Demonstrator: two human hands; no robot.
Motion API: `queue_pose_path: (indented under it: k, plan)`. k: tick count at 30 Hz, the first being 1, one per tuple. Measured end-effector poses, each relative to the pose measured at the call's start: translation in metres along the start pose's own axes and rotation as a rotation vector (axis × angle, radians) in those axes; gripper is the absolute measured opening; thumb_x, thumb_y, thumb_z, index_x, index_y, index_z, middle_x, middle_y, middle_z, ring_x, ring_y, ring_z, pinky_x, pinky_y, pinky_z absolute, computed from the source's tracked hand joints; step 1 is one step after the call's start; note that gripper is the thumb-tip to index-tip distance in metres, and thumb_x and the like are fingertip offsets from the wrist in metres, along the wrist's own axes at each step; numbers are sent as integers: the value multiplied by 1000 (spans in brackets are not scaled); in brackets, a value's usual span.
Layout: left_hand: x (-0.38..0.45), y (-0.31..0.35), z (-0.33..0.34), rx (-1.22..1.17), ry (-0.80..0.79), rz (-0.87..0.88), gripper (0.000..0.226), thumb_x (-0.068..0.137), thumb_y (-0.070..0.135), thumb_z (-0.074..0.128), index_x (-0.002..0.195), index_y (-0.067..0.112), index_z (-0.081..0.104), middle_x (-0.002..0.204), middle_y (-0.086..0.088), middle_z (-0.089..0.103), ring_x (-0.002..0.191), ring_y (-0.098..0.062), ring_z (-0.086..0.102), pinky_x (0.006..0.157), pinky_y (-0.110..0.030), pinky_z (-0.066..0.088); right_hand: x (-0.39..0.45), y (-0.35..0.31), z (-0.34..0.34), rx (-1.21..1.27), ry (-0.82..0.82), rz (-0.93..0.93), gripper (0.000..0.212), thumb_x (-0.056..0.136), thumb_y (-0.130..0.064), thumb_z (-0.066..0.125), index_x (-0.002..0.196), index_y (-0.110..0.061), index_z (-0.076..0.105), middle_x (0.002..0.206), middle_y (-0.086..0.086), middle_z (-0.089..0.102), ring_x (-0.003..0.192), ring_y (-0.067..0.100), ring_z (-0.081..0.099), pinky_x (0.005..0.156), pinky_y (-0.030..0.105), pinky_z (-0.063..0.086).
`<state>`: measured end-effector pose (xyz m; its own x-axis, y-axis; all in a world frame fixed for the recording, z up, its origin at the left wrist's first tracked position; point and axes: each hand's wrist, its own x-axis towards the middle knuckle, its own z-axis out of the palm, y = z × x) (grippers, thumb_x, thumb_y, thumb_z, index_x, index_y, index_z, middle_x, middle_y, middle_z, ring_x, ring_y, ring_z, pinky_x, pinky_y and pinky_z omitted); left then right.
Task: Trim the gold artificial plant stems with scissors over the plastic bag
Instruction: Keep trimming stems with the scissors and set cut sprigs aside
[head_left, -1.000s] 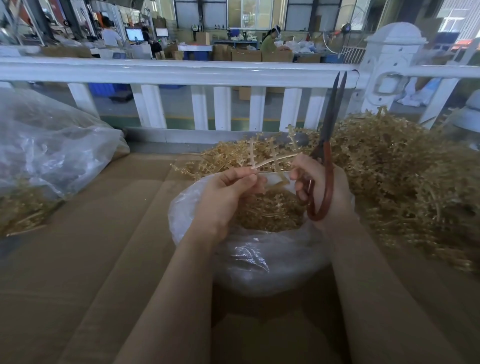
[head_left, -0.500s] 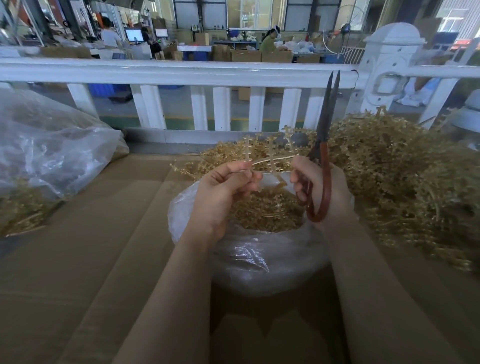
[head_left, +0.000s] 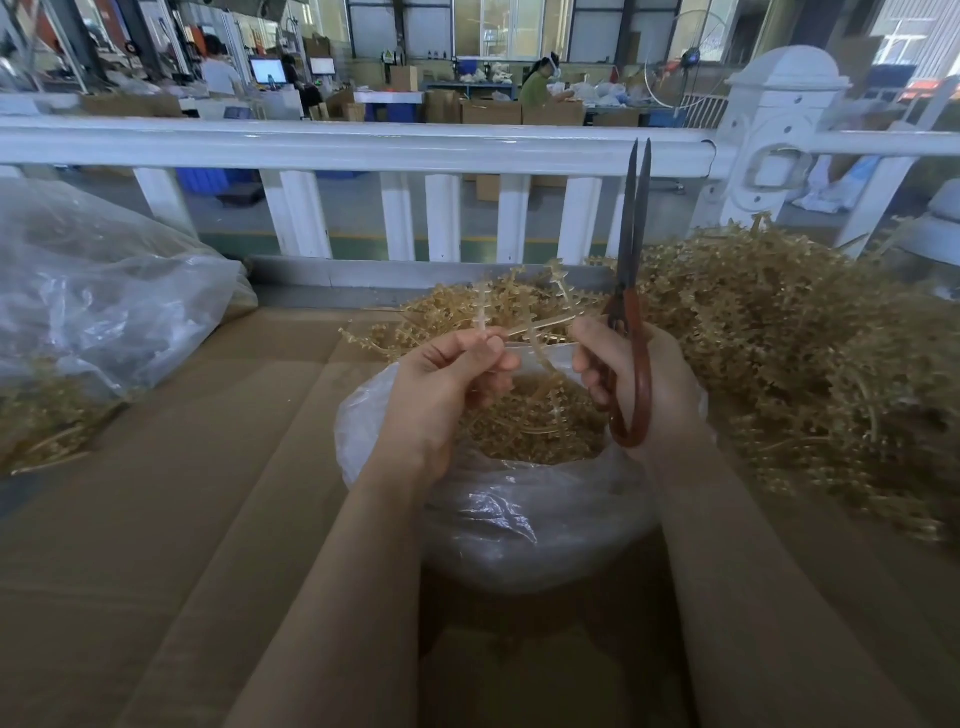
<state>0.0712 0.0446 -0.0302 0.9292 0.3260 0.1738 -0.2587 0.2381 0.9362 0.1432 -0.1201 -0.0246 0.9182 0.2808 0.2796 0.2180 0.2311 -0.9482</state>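
Observation:
My left hand pinches a gold plant stem with several upright sprigs, held level above the open clear plastic bag. The bag holds cut gold pieces. My right hand grips red-handled scissors, blades pointing straight up and nearly closed, and its fingertips touch the stem's right end.
A big heap of gold stems lies at the right on the cardboard-covered table. A large clear bag with gold pieces sits at the left. A white railing runs across behind; people work far beyond it.
The stem has been lifted a little and my left fingers have shifted along it. The scissors moved slightly left, still upright.

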Motion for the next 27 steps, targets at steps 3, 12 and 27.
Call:
queue_pose_path:
  k: [3, 12, 27]
  plan:
    - [0, 2, -2, -63, 33, 12, 8, 89, 14, 66, 92, 13, 73, 77, -1, 73, 65, -12, 60, 63, -23, 51, -1, 0, 1, 9, -4, 4, 20, 93, -23, 72, 78, -12, 68, 65, 2, 63, 49, 9, 48, 43, 16, 36]
    - [6, 17, -35, -813, 254, 137, 13, 101, 16, 52, 97, 13, 64, 86, 1, 69, 74, -4, 67, 72, -17, 57, -1, 1, 2, -165, 60, -48, 22, 93, -16, 72, 79, 1, 66, 57, -4, 60, 47, 1, 51, 50, 7, 42]
    - [10, 13, -62, -892, 813, 83, 16, 104, 22, 52, 107, 11, 63, 97, 2, 70, 82, -8, 69, 76, -18, 55, 12, 19, 1, -787, -221, 6, 33, 69, -47, 89, 77, -21, 71, 59, -16, 66, 53, -2, 61, 50, 16, 44]
